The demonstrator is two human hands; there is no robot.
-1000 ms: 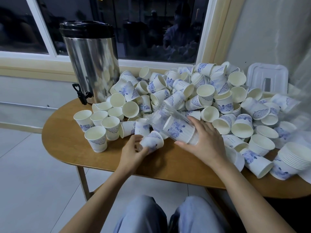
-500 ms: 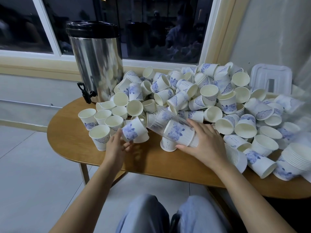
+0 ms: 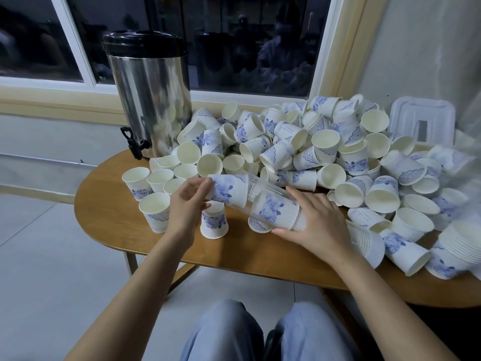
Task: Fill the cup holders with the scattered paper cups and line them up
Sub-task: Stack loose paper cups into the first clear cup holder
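Cup holder [image 3: 270,195], a clear tube, lies tilted at the centre of the table [image 3: 112,212], mouth toward 10 o'clock, partly loaded. Right hand [image 3: 320,225] wraps its 4 o'clock end. Left hand [image 3: 186,201] pinches a paper cup [image 3: 227,190] at the mouth. Heap [image 3: 312,147] from 12 to 3 o'clock is unsorted, so I judge this an early stage.

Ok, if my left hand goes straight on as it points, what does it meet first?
The left hand grips a paper cup; ahead, the clear cup holder, then likely the stacked cups inside. Depth unclear.
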